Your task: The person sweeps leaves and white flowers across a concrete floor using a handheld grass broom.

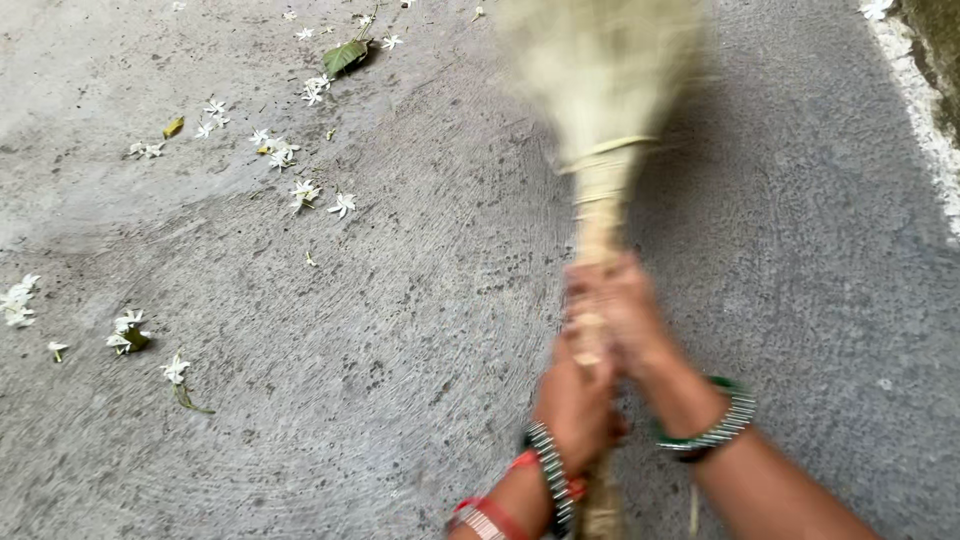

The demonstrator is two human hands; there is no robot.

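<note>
My left hand [578, 400] and right hand [622, 315] both grip the broom [600, 150] handle, right nearer the bristles | broom left: open concrete floor [420, 330], scattered white flowers [300, 190], a leaf [345, 55] | broom right: white painted edge line [925, 115] | bristles, hands blurred; handle end cut off.

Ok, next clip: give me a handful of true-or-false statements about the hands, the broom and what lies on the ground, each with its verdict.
1. Both hands grip the broom handle. True: the left hand sits lower, the right hand above it.
2. The ground is green grass. False: it is grey concrete.
3. White flowers lie scattered to the left of the broom. True.
4. Both wrists are bare. False: each wears bangles.
5. A green leaf lies near the top among the flowers. True.
6. The broom has stiff red plastic bristles. False: its head is pale and straw-like, blurred.
</note>
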